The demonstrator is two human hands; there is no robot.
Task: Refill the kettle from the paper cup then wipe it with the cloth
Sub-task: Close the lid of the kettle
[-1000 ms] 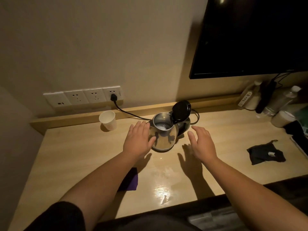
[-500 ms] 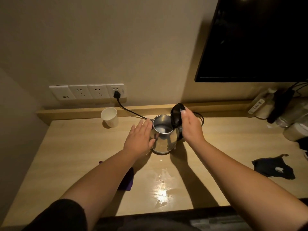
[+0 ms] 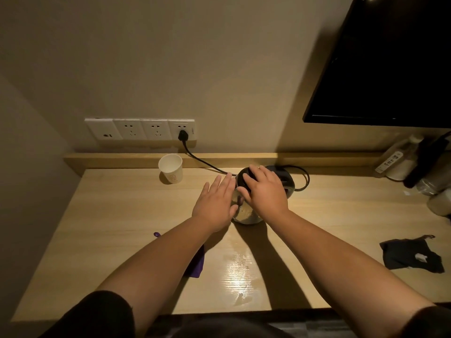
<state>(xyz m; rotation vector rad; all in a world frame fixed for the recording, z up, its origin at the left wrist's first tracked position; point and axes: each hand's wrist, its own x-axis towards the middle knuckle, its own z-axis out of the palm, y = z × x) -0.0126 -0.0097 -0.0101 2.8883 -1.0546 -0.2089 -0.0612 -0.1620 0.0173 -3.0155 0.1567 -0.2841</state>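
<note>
- The desk (image 3: 122, 215) runs along the wall, with a dark TV (image 3: 390, 69) mounted above its right end.
- A socket strip (image 3: 140, 129) sits on the wall; a black cord (image 3: 205, 163) runs from it to the kettle.
- The steel kettle (image 3: 246, 215) stands mid-desk at the back.
- The right hand (image 3: 264, 189) lies flat on the black lid (image 3: 241, 178), palm down, fingers together.
- The left hand (image 3: 216, 203) is open, fingers straight, against the kettle's left side.
- A black cloth (image 3: 412, 256) lies at the right.
- A purple cloth (image 3: 196, 264) shows under the left forearm.
- The cup (image 3: 170, 168) stands upright, left of the kettle, apart from it.
</note>
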